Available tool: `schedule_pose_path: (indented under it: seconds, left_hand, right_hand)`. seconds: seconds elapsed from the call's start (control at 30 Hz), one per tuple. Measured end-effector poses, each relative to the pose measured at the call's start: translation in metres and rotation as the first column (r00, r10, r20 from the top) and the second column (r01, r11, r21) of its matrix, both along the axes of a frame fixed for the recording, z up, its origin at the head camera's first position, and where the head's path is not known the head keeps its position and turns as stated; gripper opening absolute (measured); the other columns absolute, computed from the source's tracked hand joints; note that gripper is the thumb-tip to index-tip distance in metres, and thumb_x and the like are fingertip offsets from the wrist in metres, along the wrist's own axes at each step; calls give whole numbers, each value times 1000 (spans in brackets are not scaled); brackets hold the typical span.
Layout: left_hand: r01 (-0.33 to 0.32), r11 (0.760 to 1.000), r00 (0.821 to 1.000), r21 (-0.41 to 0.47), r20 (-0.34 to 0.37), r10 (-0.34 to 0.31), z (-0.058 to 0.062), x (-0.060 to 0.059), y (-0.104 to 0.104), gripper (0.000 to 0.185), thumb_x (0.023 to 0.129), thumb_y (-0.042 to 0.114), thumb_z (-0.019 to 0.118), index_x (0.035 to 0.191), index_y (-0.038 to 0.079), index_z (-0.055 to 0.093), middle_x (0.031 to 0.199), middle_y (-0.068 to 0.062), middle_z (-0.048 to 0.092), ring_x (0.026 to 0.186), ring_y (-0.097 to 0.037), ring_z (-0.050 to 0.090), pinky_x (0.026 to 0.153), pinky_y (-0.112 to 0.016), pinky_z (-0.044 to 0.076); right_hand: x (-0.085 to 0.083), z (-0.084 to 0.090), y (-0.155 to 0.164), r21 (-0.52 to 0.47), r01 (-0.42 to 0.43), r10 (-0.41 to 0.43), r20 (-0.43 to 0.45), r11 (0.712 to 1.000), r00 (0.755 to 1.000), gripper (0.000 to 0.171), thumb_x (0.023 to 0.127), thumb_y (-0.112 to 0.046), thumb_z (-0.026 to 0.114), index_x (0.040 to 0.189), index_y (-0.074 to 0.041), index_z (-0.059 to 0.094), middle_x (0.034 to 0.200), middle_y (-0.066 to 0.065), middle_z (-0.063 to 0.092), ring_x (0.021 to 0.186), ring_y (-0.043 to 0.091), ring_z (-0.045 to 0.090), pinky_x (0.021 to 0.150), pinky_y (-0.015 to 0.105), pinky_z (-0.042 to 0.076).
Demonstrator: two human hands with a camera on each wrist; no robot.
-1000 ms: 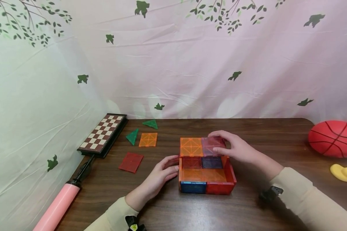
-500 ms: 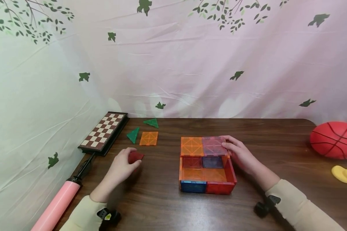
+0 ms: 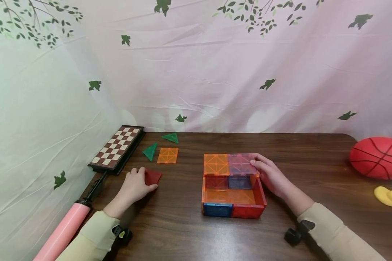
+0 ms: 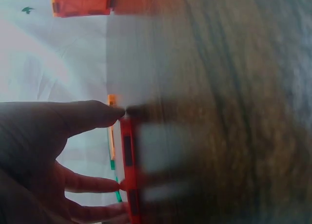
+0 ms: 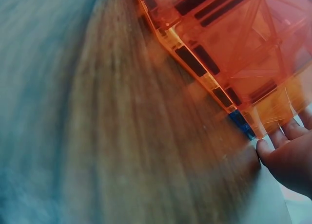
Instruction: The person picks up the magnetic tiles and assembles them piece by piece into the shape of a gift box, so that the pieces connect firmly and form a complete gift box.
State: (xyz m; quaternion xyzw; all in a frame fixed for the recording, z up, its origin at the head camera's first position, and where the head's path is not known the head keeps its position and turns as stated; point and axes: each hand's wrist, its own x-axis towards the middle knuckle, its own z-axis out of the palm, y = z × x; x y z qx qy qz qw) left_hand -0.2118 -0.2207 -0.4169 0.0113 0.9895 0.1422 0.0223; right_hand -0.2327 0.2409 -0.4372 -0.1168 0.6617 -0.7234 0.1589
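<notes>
I have the red tile (image 3: 154,177) pinched in my left hand (image 3: 133,186), thumb and fingertips part-spread, at table (image 3: 170,224) level, left of the tile box (image 3: 217,210). Right hand (image 3: 272,177) touches the right edge of the purple tile (image 3: 241,164) atop the tile box, fingers slightly bent; can't tell if they grip.

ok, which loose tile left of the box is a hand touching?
The red square: the left hand grips it; the orange square and two green triangles lie farther back, untouched.
</notes>
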Motion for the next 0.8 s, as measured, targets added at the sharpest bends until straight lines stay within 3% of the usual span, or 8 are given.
schedule_pose_path:
  seconds: [0.23,0.33,0.4,0.5,0.6,0.67,0.8]
  left_hand:
    - [65,997,995,32,-81,-62,-2,1,8,62,79,27,78,127,-6,56,113,-27,56,100,-41,52,80,-51,51]
    - [141,989,977,37,-168,-133,1,5,16,63,80,28,76,132,-2,56,119,-24,55,106,-39,49,79,-49,53]
    - [197,980,953,34,-240,-183,6,10,23,63,79,28,75,133,1,57,122,-22,55,108,-37,48,79,-49,53]
    - [285,958,903,29,-342,-259,16,17,35,62,78,28,74,134,6,57,125,-18,54,109,-34,48,79,-47,52]
    - [392,919,840,41,-422,-340,26,24,47,62,76,28,74,134,11,58,129,-13,53,112,-30,47,80,-44,51]
    - [480,876,787,50,-466,-405,32,29,57,62,74,27,74,133,12,58,130,-10,52,113,-27,46,81,-42,51]
    - [653,757,660,32,-513,-548,41,35,82,63,73,26,72,134,14,58,133,-6,51,116,-22,45,84,-39,51]
  right_hand:
    - [-1,0,1,1,6,-6,3,1000,1000,37,109,-30,46,139,-9,46,124,3,60,112,16,59,97,29,51]
    - [-1,0,1,6,11,-11,0,1000,1000,37,109,-30,47,139,-9,46,124,4,61,111,16,59,97,29,51]
    - [-1,0,1,8,13,-13,0,1000,1000,37,109,-30,47,139,-9,46,124,4,61,111,16,59,96,29,51]
    - [-1,0,1,9,14,-14,-1,1000,1000,36,109,-30,47,138,-9,47,123,3,61,111,16,59,97,29,51]
    - [-1,-1,1,8,10,-10,-6,1000,1000,36,109,-30,46,138,-9,47,123,3,61,111,16,59,97,29,51]
    - [-1,-1,1,7,8,-8,-8,1000,1000,36,109,-30,46,138,-9,47,123,3,61,111,16,59,97,29,51]
    - [-1,-1,1,3,8,-8,-5,1000,1000,36,109,-30,47,138,-9,46,122,3,61,110,16,60,96,29,51]
